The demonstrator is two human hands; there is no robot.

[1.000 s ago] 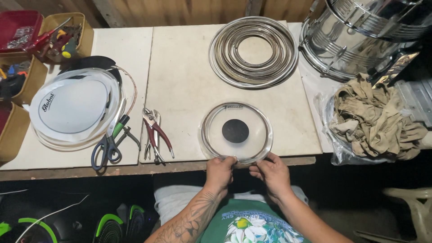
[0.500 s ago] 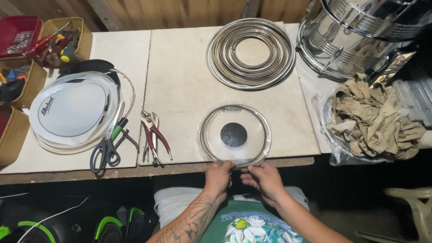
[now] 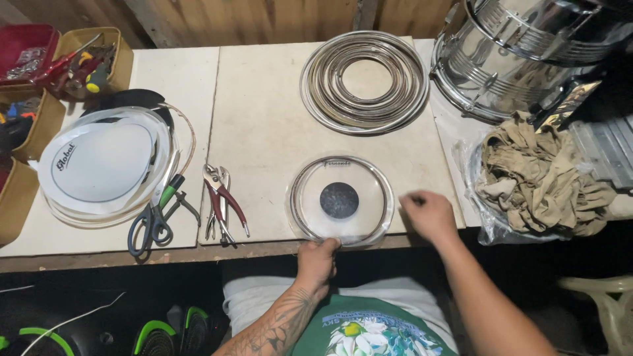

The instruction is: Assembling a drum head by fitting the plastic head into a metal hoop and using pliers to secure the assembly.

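At the near edge of the workbench (image 3: 264,105), the left hand (image 3: 316,258) is closed on the front rim of the clear drumhead (image 3: 341,200), fingers curled over the hoop where it overhangs the bench edge. The drumhead lies flat on the pale bench top, slightly right of centre, with a round black patch (image 3: 339,199) at its middle. The right hand (image 3: 428,214) rests on the bench surface just to the right of the drumhead, fingers loosely bent and holding nothing; whether its fingertips touch the rim cannot be determined. To the left of the drumhead lie pliers with red handles (image 3: 223,201), and further left a pair of scissors (image 3: 153,217) with dark grips. Beyond the scissors, a stack of white drumheads (image 3: 99,165) occupies the left part of the bench. To the right, a crumpled tan cloth (image 3: 537,175) sits on clear plastic sheeting. Further back, at the centre, a nested set of metal hoops (image 3: 364,82) lies flat. At the far right stands a chrome drum shell (image 3: 521,53), tilted. At the far left corner, open bins (image 3: 59,62) contain screwdrivers and small hardware.
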